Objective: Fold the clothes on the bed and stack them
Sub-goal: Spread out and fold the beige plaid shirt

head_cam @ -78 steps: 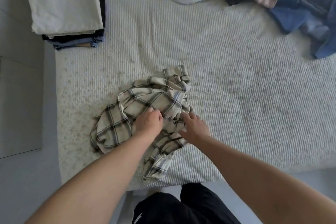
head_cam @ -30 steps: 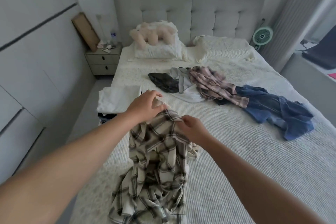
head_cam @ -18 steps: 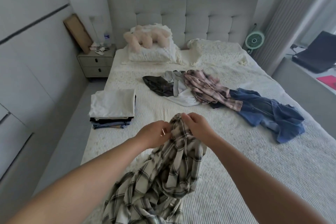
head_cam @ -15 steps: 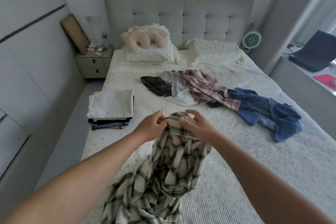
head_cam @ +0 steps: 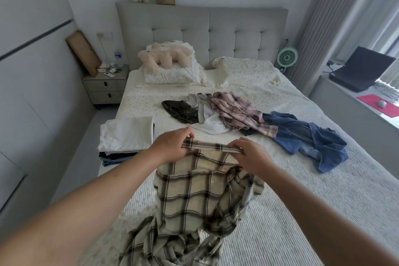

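Note:
A cream shirt with a dark plaid check (head_cam: 194, 192) hangs over the bed (head_cam: 323, 211), its lower part crumpled on the cover. My left hand (head_cam: 170, 147) pinches the buttoned top edge at its left end. At the right end of that edge, my right hand (head_cam: 251, 155) grips it. The edge is stretched flat between the two hands. A folded stack (head_cam: 125, 136) with a white piece on top sits at the bed's left edge. Beyond the hands lies an unfolded heap: a dark garment (head_cam: 181, 111), a white one (head_cam: 210, 124), a pink plaid shirt (head_cam: 239, 113) and a blue denim piece (head_cam: 311, 142).
Pillows (head_cam: 248, 71) and a plush toy (head_cam: 164, 57) lie at the headboard. A nightstand (head_cam: 103, 86) stands left of the bed. On the right are a small green fan (head_cam: 287, 57) and a ledge holding a laptop (head_cam: 362, 69).
The plaid shirt was lifted from the bed. My hands, close together on a bunched part, have moved apart along the top edge and spread it out.

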